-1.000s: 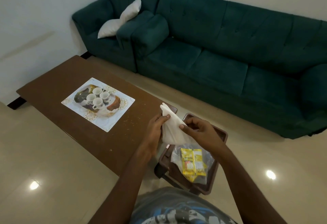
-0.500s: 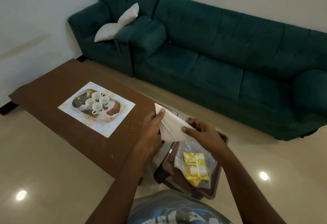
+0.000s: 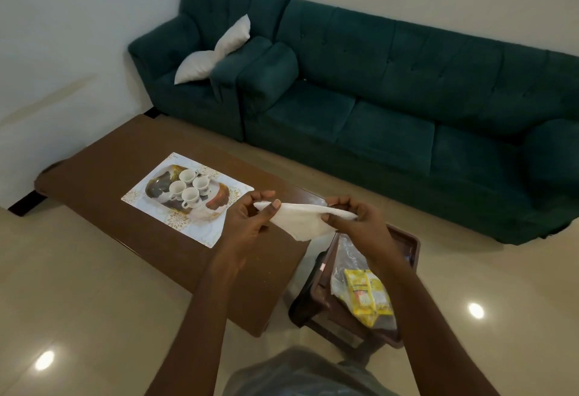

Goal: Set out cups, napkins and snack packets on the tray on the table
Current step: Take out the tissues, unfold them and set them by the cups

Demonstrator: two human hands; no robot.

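Here the left hand (image 3: 250, 217) and right hand (image 3: 354, 218) each pinch one end of the napkin (image 3: 302, 222), stretched in air near the tray (image 3: 142, 200), and it seems light and limp, best held by corners.

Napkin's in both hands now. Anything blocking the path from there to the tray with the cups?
Nothing visible. The napkin is held in the air between the left hand and right hand, right of the tray. The four cups fill its middle; its near right end looks free.
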